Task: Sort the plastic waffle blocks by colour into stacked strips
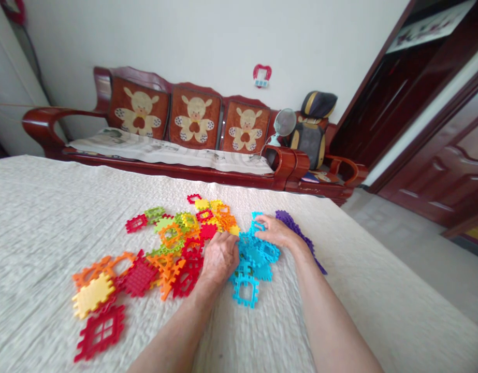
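Note:
Flat plastic waffle-block tiles in red, orange, yellow and green [172,243] lie scattered on a cream bedspread [48,223]. A cluster of blue tiles [254,259] sits in front of me. My left hand [220,257] rests knuckles up on the left edge of the blue cluster, fingers curled against the tiles. My right hand [275,231] pinches a blue tile [256,224] at the cluster's far side. A row of purple tiles [297,233] runs just right of my right wrist.
A big red tile [101,331] and a yellow tile [91,295] lie near left. Beyond the bed stands a dark wooden bench [176,129] with bear cushions, a small fan [283,125] and a bag [312,129]. A wooden door [448,166] is at right.

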`<action>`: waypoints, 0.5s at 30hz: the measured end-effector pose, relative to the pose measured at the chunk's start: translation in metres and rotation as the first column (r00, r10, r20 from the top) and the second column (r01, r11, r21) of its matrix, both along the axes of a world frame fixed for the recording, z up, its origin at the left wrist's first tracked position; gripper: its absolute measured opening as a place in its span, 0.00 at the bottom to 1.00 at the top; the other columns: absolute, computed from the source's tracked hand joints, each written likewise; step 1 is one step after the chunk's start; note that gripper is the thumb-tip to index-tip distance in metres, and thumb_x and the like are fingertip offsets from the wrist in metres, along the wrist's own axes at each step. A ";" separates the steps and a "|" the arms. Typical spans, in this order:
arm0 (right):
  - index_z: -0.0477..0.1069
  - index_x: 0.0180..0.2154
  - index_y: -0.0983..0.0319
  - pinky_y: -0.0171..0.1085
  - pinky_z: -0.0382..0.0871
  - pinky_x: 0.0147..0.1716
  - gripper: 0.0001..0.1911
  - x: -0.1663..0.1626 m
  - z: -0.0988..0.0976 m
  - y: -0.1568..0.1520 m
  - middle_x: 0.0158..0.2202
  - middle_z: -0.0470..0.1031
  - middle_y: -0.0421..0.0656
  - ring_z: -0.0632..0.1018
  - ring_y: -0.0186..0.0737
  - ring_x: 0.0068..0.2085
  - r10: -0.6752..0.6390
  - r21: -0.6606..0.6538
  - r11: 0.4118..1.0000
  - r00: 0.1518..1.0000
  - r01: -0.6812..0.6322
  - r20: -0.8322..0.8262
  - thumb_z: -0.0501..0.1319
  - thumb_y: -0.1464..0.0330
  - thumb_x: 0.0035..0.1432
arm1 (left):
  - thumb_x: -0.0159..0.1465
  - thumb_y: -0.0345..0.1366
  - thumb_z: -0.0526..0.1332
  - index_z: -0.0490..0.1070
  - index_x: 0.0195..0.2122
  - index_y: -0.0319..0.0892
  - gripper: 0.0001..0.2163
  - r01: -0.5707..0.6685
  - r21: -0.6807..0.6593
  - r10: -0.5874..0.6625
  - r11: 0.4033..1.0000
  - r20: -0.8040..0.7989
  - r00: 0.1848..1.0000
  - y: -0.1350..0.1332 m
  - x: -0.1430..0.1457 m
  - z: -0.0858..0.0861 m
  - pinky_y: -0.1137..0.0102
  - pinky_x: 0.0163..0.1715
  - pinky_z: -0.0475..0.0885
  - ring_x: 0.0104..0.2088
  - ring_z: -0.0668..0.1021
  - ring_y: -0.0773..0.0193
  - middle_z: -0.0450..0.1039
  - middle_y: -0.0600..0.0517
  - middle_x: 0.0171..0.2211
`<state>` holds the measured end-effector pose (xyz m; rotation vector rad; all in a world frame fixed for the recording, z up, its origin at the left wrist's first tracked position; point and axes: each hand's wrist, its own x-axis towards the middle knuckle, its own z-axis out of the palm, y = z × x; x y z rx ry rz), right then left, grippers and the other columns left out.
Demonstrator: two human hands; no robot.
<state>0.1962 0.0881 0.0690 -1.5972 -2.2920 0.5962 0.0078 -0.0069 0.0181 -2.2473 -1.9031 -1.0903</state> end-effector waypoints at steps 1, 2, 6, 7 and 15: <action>0.68 0.54 0.61 0.36 0.67 0.51 0.29 0.000 0.002 0.003 0.54 0.73 0.46 0.75 0.42 0.51 -0.024 0.045 0.999 1.000 0.024 0.008 0.63 0.70 0.48 | 0.63 0.29 0.53 0.76 0.38 0.45 0.12 0.000 0.001 0.000 1.000 0.001 1.000 0.000 0.000 -0.001 0.69 0.37 0.67 0.37 0.73 0.61 0.76 0.51 0.34; 0.67 0.55 0.61 0.36 0.65 0.52 0.29 0.000 0.004 0.008 0.55 0.72 0.47 0.74 0.43 0.53 -0.052 0.097 0.994 0.998 0.048 0.034 0.63 0.72 0.49 | 0.63 0.29 0.53 0.76 0.38 0.45 0.11 0.001 0.002 -0.001 1.000 0.002 1.000 0.001 0.000 -0.001 0.69 0.37 0.67 0.37 0.73 0.61 0.76 0.51 0.34; 0.65 0.56 0.63 0.36 0.62 0.55 0.30 -0.007 0.008 0.033 0.57 0.69 0.50 0.70 0.43 0.57 -0.118 0.214 0.974 0.977 0.079 0.177 0.59 0.78 0.49 | 0.63 0.29 0.53 0.75 0.38 0.46 0.11 0.012 0.005 -0.012 1.000 -0.001 1.000 0.001 0.000 -0.003 0.69 0.37 0.67 0.37 0.73 0.61 0.76 0.51 0.34; 0.65 0.56 0.63 0.36 0.62 0.55 0.31 -0.009 0.007 0.039 0.57 0.68 0.50 0.70 0.43 0.57 -0.112 0.209 0.975 0.974 0.070 0.198 0.58 0.79 0.48 | 0.63 0.29 0.53 0.75 0.38 0.46 0.11 0.013 0.005 -0.013 1.000 -0.002 1.000 0.002 0.000 -0.003 0.69 0.37 0.67 0.37 0.73 0.61 0.76 0.51 0.34; 0.70 0.52 0.61 0.36 0.64 0.53 0.32 -0.014 -0.009 0.065 0.52 0.73 0.48 0.73 0.43 0.53 -0.036 0.140 0.990 0.958 -0.005 0.286 0.57 0.83 0.43 | 0.63 0.30 0.53 0.75 0.37 0.46 0.11 0.010 0.017 -0.010 1.000 -0.020 1.000 0.002 -0.001 -0.005 0.68 0.38 0.67 0.37 0.73 0.60 0.75 0.51 0.33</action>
